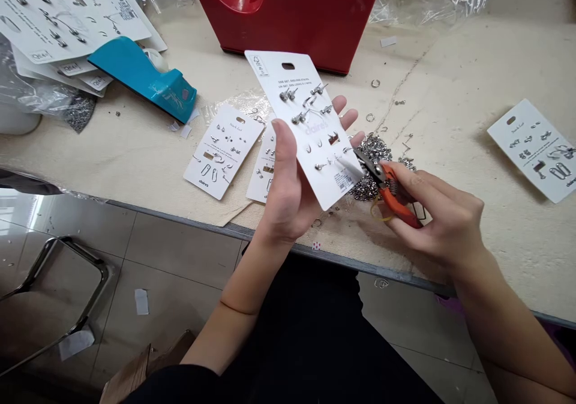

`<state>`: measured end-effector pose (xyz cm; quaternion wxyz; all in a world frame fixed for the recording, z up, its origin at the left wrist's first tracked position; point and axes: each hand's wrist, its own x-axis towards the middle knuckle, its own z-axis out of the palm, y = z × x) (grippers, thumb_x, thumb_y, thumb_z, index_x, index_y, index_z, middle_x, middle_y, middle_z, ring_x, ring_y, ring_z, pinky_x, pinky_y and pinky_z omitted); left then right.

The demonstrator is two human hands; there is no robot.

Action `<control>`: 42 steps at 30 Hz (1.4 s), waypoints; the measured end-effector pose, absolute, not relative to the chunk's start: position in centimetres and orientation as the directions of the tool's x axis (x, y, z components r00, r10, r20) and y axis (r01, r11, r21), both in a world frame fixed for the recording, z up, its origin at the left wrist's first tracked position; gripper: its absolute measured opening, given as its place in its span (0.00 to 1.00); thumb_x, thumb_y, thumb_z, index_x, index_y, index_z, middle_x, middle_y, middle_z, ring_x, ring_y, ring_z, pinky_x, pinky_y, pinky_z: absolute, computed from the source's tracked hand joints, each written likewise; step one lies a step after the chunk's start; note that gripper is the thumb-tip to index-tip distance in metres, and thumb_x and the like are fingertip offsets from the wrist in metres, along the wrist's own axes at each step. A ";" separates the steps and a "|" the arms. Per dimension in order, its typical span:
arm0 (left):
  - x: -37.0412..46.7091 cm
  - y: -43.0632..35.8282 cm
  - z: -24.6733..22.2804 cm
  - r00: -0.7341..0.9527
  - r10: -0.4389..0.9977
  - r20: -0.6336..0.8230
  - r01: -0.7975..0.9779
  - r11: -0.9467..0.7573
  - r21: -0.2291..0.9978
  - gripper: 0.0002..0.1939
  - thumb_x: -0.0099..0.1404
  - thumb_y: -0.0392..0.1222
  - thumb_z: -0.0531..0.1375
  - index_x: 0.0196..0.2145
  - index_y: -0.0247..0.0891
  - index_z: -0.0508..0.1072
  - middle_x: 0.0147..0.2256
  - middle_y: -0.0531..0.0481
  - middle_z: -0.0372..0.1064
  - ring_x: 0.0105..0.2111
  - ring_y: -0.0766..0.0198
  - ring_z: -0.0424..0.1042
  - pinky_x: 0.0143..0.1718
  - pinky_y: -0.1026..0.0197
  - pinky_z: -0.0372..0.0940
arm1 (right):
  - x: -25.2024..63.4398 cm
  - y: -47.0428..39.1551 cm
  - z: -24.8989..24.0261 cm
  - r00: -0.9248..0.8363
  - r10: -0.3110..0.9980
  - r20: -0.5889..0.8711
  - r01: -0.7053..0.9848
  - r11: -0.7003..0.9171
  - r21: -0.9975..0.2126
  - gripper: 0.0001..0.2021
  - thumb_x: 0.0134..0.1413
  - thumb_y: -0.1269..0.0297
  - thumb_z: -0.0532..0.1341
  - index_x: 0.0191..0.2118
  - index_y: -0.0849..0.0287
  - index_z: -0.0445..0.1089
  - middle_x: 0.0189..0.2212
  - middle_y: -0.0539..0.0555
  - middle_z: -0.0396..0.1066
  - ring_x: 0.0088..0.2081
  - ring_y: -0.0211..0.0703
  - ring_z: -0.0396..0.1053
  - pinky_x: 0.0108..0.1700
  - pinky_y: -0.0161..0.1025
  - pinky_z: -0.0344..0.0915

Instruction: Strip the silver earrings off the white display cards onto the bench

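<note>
My left hand [292, 188] grips a white earring card [297, 98], tilted, its back facing me with earring posts and clutches poking through. Wrapped in my right hand [436, 212] is a pair of orange-handled pliers [396, 200]; their jaws touch or nearly touch the card's lower right edge. Whether the jaws hold a small piece is too fine to make out. Beneath the pliers lies a heap of small silver metal parts [371, 167]. One earring card [222, 152] rests flat to the left, and another card [256, 176] is partly hidden behind my left hand.
A red tape dispenser [297, 20] stands at the back, with a blue tape dispenser [144, 77] left of it. Stacked cards [67, 20] fill the far left. Another card [535, 152] lies at right. Below the table edge is a metal-framed stool [99, 272].
</note>
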<state>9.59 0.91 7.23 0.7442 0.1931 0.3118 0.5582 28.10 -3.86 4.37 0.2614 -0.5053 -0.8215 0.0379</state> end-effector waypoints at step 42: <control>9.4 1.6 4.9 0.219 0.970 -0.104 -0.323 0.173 0.930 0.37 0.69 0.51 0.13 0.65 0.36 0.42 0.69 0.41 0.54 0.67 0.65 0.61 0.66 0.57 0.64 | 27.7 -4.0 4.4 -0.417 0.790 0.450 0.829 0.534 -0.169 0.11 0.58 0.73 0.60 0.46 0.66 0.73 0.22 0.49 0.72 0.21 0.38 0.68 0.22 0.35 0.64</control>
